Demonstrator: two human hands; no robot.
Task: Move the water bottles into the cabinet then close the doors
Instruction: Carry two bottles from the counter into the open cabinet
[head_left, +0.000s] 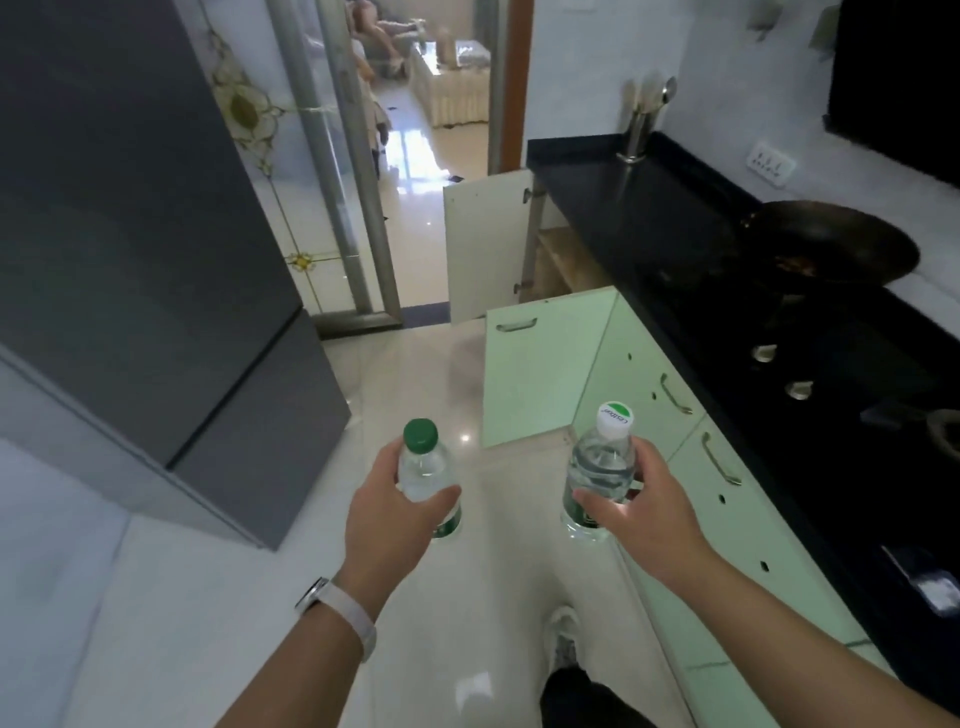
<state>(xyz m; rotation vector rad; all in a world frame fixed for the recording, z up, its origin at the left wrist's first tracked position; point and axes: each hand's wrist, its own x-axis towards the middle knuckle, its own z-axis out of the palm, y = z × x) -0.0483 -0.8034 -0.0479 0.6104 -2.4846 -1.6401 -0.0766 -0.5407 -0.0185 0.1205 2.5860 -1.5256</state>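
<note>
Dark trouser leg (576, 696) and pale shoe (563, 636) at bottom, on glossy white tile floor (208, 597). Left hand (387, 512), white watch band (345, 616) on wrist, clamped around a clear water bottle with green cap (426, 470), green label low on it. Right hand (644, 512) clamped around a second clear water bottle with white-and-green cap (597, 470). Two bottles total, both upright, held in air over the floor, apart from each other. Right side: black worktop (649, 208) over pale green cabinets (691, 499); two doors stand open, one green (540, 374), one white (485, 244) at the worktop's far end. Dark wok (836, 244) and two stove knobs (779, 371) on the worktop. Grey fridge (135, 234) left. Glass sliding door (332, 156) beyond.
</note>
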